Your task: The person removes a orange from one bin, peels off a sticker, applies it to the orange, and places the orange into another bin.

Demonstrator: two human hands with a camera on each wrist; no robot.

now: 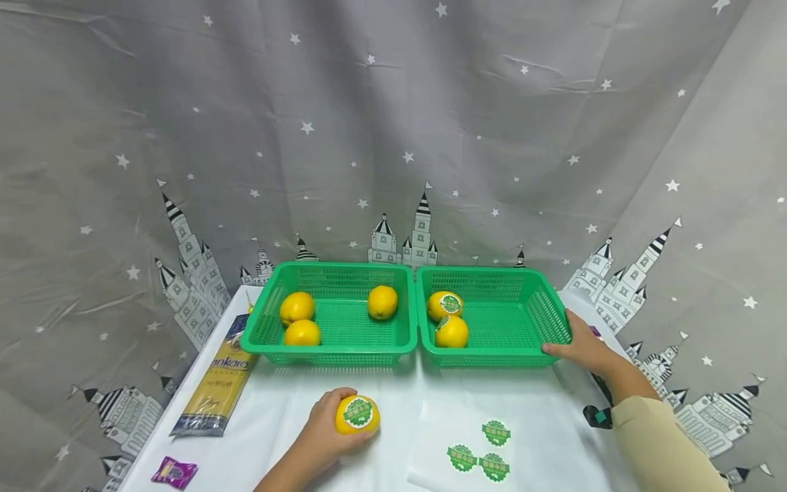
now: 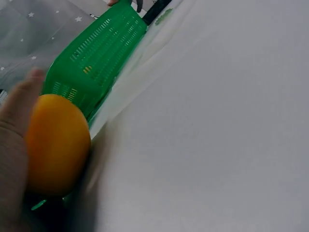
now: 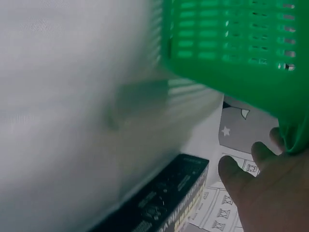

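My left hand (image 1: pixel 322 430) holds a yellow lemon (image 1: pixel 371 424) over the front of the table, its round green sticker (image 1: pixel 358 412) facing up. In the left wrist view the same lemon (image 2: pixel 58 145) lies against the fingers, its sticker hidden. At the right, my right hand (image 1: pixel 584 348) grips the rim of the right green basket (image 1: pixel 492 357), near its front corner. Two stickered lemons (image 1: pixel 451 332) sit at that basket's left side. The left green basket (image 1: pixel 332 351) has three lemons (image 1: pixel 382 303), with no sticker showing on them.
A backing sheet (image 1: pixel 430 444) with three green stickers (image 1: pixel 495 433) lies front right of centre. Left of the baskets are a pasta packet (image 1: pixel 215 383) and a purple wrapped sweet (image 1: pixel 175 473). A dark box (image 3: pixel 164 193) stands beneath the right hand. A grey curtain (image 1: pixel 393 123) hangs behind.
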